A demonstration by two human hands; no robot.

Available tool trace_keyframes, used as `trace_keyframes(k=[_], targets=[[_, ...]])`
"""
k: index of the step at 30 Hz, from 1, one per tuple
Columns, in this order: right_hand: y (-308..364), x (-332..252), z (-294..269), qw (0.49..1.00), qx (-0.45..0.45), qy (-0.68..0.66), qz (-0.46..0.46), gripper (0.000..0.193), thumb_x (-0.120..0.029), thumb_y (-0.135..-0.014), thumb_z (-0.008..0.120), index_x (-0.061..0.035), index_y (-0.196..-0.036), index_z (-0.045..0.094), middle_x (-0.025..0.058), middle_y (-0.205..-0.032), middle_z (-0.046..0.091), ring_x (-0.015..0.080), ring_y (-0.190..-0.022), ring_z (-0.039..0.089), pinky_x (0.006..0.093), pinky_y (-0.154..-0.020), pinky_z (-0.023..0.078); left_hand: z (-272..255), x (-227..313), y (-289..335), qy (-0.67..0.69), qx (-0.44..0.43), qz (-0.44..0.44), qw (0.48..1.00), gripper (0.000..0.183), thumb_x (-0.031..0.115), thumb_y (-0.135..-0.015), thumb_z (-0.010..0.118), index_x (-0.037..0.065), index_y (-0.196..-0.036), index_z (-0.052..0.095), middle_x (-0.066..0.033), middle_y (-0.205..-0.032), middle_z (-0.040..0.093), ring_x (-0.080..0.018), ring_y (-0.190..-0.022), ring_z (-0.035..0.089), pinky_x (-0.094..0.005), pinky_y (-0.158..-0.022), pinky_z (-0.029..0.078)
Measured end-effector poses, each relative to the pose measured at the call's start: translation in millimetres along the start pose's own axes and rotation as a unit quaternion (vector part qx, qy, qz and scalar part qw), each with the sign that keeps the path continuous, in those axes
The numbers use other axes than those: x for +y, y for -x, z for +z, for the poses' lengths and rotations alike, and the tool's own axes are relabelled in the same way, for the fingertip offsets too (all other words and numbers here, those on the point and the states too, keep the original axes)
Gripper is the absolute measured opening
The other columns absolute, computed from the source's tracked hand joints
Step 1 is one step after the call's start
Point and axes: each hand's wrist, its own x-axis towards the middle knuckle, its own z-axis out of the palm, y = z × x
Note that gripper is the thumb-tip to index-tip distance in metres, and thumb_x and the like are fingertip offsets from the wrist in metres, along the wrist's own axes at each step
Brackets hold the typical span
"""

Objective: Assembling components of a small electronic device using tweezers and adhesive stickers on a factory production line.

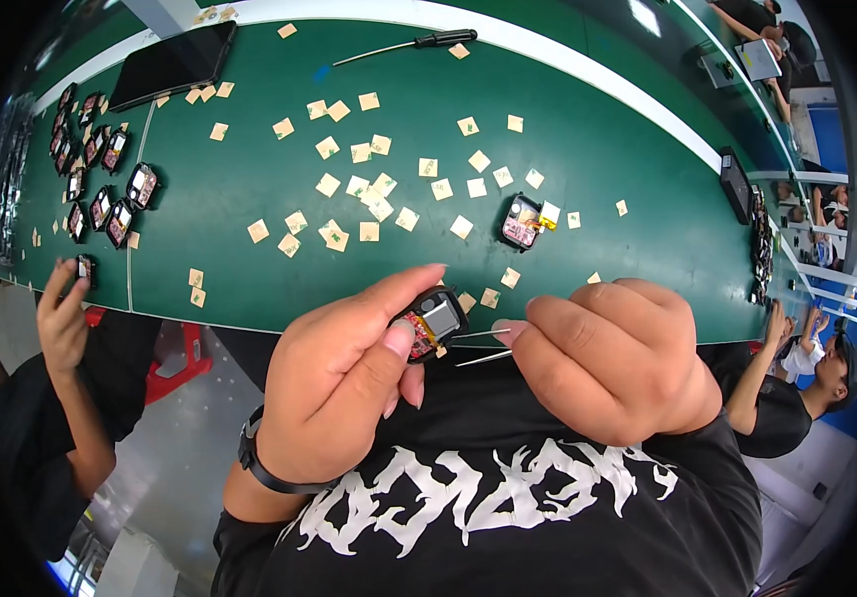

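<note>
Between the fingers and thumb of my left hand (334, 363) is a small black smartwatch case (435, 320). Its open side shows a silver-grey block, a strip of yellow tape and a reddish circuit board. My right hand (613, 358) is closed on metal tweezers (483, 359), whose two thin tips stand apart and point left toward the case. Whether the upper tip touches the case I cannot tell. Past my hands, on the green table (249, 169), lies another open watch case (521, 221) with a white and yellow piece sticking out at its right.
Many small beige paper squares (369, 232) are scattered over the table. A black screwdriver (438, 40) and a dark flat tablet-like device (175, 65) lie at the far side. Several open watch cases (143, 186) cluster at the left, where a co-worker's hand (62, 313) holds one.
</note>
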Motion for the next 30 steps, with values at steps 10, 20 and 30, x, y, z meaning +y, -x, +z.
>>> trace_keyframes(k=[10, 20, 30], targets=[[0, -1, 9, 0.996, 0.002, -0.082, -0.024, 0.022, -0.010, -0.064, 0.068, 0.0018, -0.083, 0.065, 0.0079, -0.078, 0.061, 0.0142, -0.061, 0.055, 0.0245, -0.045, 0.043, 4, 3, 2, 0.011, -0.015, -0.004, 1.000, 0.037, 0.009, -0.106, 0.046, -0.007, -0.136, 0.058, -0.0039, -0.074, 0.060, -0.0070, -0.057, 0.054, -0.0218, -0.052, 0.041], [3, -1, 10, 0.992, 0.005, -0.117, -0.051, 0.021, -0.010, -0.068, 0.069, 0.0026, -0.086, 0.067, 0.0108, -0.084, 0.064, 0.0162, -0.067, 0.059, 0.0254, -0.047, 0.045, 2, 2, 5, -0.005, -0.028, 0.005, 1.000, 0.035, 0.005, -0.105, 0.046, -0.007, -0.135, 0.059, -0.0056, -0.078, 0.062, -0.0087, -0.060, 0.057, -0.0228, -0.054, 0.043], [2, -2, 15, 0.990, 0.004, -0.126, -0.061, 0.018, -0.007, -0.071, 0.070, 0.0027, -0.086, 0.068, 0.0131, -0.086, 0.065, 0.0165, -0.067, 0.058, 0.0246, -0.045, 0.044, 0, -5, 6, -0.049, -0.024, 0.054, 0.997, 0.033, 0.002, -0.105, 0.046, -0.006, -0.134, 0.060, -0.0052, -0.080, 0.060, -0.0104, -0.062, 0.059, -0.0245, -0.058, 0.046]])
